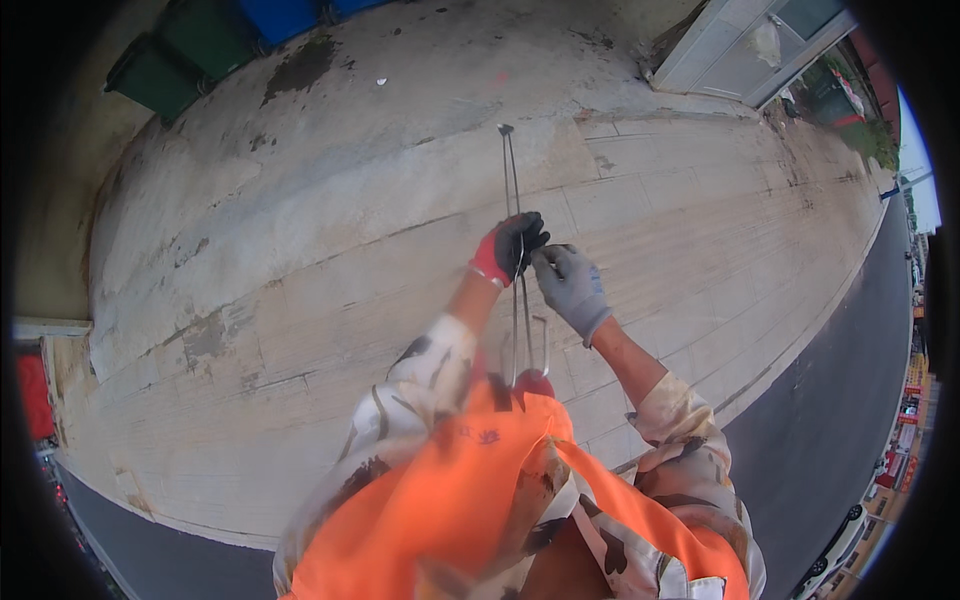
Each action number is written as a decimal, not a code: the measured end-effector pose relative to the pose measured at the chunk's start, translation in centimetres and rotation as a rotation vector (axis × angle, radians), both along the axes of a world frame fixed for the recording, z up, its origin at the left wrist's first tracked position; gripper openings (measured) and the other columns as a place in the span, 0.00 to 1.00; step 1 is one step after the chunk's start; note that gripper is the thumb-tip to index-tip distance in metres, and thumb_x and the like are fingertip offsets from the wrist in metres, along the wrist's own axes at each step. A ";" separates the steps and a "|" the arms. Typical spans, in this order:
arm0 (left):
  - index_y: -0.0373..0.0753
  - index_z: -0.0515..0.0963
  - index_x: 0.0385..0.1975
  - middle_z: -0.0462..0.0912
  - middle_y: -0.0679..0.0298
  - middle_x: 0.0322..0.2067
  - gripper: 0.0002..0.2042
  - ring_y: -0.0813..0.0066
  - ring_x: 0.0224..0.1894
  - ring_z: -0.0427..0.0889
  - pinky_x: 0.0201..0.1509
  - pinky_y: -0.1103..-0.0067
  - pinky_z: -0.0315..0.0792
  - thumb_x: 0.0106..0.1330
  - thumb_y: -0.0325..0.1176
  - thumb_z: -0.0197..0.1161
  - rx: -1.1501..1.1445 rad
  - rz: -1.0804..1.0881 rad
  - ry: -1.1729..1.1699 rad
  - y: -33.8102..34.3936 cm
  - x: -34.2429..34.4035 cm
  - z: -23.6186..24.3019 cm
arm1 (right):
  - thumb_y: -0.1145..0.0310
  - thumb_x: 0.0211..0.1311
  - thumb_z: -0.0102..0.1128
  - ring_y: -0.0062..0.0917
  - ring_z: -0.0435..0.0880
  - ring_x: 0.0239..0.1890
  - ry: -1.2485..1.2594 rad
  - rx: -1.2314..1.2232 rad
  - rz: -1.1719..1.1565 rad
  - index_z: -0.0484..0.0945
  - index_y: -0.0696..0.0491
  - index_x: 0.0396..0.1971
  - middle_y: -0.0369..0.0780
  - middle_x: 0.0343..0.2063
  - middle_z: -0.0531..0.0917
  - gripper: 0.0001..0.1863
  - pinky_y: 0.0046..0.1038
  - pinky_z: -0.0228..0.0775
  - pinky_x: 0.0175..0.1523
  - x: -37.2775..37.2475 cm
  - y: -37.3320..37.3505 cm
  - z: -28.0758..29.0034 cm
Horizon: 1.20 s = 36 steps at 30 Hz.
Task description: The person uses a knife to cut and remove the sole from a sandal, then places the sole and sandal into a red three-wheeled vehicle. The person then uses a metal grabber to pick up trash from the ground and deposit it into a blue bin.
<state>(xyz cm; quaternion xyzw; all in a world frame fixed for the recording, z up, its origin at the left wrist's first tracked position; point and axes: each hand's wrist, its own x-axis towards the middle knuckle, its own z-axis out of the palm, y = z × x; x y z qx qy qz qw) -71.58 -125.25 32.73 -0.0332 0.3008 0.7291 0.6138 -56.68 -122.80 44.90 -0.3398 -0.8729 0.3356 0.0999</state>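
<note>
My left hand (513,246), in a black and red glove, is closed around the middle of a pair of long thin metal tongs (511,175). The tongs' dark tips point away from me over the pavement, and their bent handle end comes back close to my orange vest (480,450). Right beside the left hand is my right hand (575,290) in a grey glove. Its fingers are curled in by the left hand's fingertips, and whatever they pinch is too small to make out.
Dark green bins (155,75) and a blue bin (278,18) stand at the far left by a wall. A pale door (735,50) is at the far right. Stained paving (330,250) spreads around me, bordered by a dark road (825,380) with a white car (838,545).
</note>
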 end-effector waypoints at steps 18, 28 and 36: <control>0.33 0.71 0.53 0.75 0.60 0.25 0.29 0.72 0.18 0.69 0.25 0.69 0.71 0.73 0.58 0.47 -0.505 0.573 0.114 24.9 -28.5 -4.5 | 0.60 0.69 0.58 0.27 0.84 0.36 0.234 -1.089 0.702 0.77 0.60 0.43 0.40 0.37 0.83 0.16 0.29 0.77 0.45 -20.5 29.6 -6.8; 0.32 0.73 0.48 0.77 0.55 0.23 0.25 0.65 0.17 0.74 0.23 0.68 0.74 0.72 0.53 0.51 -0.630 0.815 0.048 32.7 -41.2 -6.8 | 0.56 0.67 0.61 0.29 0.85 0.29 -0.234 -1.456 0.486 0.75 0.57 0.47 0.41 0.29 0.83 0.20 0.29 0.80 0.37 -36.3 40.3 -10.3; 0.40 0.73 0.50 0.81 0.56 0.31 0.16 0.62 0.22 0.79 0.25 0.70 0.76 0.73 0.46 0.53 -0.656 0.699 0.031 36.1 -57.6 -12.1 | 0.59 0.61 0.66 0.28 0.81 0.16 -0.424 -1.488 0.084 0.79 0.58 0.32 0.41 0.19 0.79 0.16 0.28 0.72 0.19 -54.4 46.7 -15.9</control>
